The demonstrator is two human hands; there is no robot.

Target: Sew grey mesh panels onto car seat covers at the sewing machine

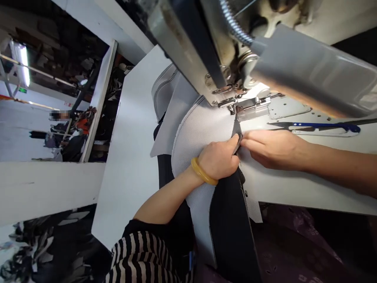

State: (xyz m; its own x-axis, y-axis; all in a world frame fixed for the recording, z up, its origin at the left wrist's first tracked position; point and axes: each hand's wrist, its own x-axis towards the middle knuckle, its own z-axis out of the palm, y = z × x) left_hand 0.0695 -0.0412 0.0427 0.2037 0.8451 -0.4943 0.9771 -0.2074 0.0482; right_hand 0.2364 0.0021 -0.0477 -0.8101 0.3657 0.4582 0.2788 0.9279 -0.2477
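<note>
A light grey mesh fabric piece (200, 129) lies on the white sewing table (132, 149), joined along a seam to a black fabric piece (229, 220) that hangs over the table's near edge. My left hand (219, 159), with a yellow bangle at the wrist, is closed and pinches the seam edge just below the presser foot (232, 106). My right hand (271, 149) lies on the other side of the seam, fingers together, pressing and gripping the same fabric edge. Above them stands the sewing machine head (235, 47).
Blue-handled thread snips (321, 127) lie on the table to the right of the needle. A folded grey padded piece (165, 90) sits behind the fabric. At far left, another person works among piles of cloth (70, 133).
</note>
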